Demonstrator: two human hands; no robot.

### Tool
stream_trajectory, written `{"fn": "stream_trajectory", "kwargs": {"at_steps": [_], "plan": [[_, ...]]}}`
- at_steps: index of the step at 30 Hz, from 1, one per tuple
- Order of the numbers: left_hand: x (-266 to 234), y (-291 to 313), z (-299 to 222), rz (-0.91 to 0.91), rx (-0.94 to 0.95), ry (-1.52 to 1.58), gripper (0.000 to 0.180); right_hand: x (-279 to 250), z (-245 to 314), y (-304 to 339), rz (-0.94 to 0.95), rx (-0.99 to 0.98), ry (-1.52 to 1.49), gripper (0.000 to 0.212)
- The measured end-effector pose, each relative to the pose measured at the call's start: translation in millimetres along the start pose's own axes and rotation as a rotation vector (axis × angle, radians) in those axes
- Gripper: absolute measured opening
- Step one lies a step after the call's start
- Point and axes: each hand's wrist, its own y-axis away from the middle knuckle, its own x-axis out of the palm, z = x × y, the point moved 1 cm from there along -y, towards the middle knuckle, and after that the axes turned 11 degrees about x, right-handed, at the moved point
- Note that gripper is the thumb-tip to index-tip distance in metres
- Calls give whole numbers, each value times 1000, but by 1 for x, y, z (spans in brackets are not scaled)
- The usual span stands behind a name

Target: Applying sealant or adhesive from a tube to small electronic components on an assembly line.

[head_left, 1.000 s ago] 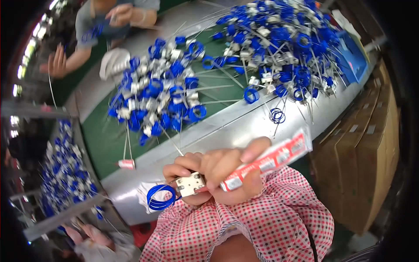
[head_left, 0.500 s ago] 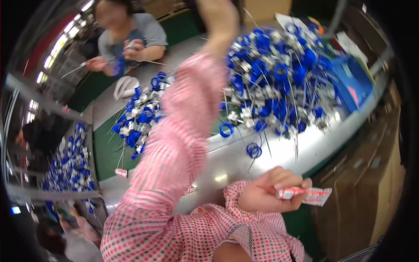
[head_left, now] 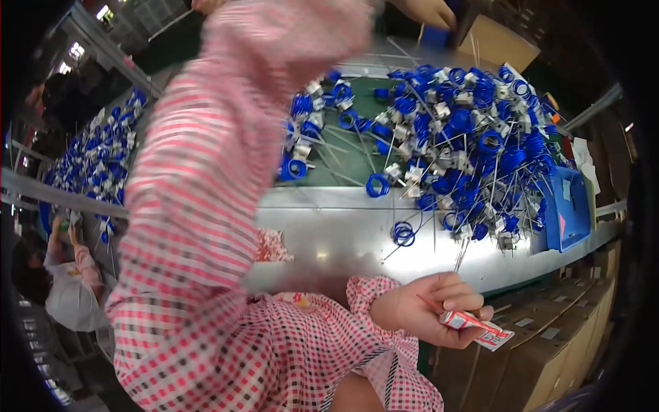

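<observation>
My right hand [head_left: 443,312] is closed on a small red-and-white tube [head_left: 484,329], low in front of my body. A thin red point sticks out on the thumb side. The flat end of the tube points down to the right. My left arm stretches far forward and up across the bench, its checked sleeve blurred. At the top edge my left hand [head_left: 427,9] is cut off and smeared; whether it holds anything does not show. Under and beyond it lies a large heap of blue coils [head_left: 460,182] with silver-white blocks and thin metal rods.
The metal bench edge [head_left: 336,233] runs across in front of me. A blue bin [head_left: 573,206] stands at the right, with cardboard boxes [head_left: 542,343] below. A red-and-white patch [head_left: 273,246] lies beside my left sleeve. Another person [head_left: 72,299] works at the far left.
My view has turned left. My left arm has swung farther forward, its hand now at the top edge. My right hand keeps the tube, tilted more downward.
</observation>
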Motion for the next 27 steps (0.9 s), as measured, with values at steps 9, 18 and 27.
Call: {"fn": "stream_trajectory", "kwargs": {"at_steps": [9, 18, 27], "plan": [[60, 298, -77, 12, -460, 180, 22, 43, -37, 68, 158, 201, 28, 26], [132, 207, -25, -436, -167, 150, 17, 62, -59, 111, 243, 137, 111, 25], [235, 119, 28, 449, -391, -214, 24, 55, -60, 88, 110, 147, 253, 24]]}}
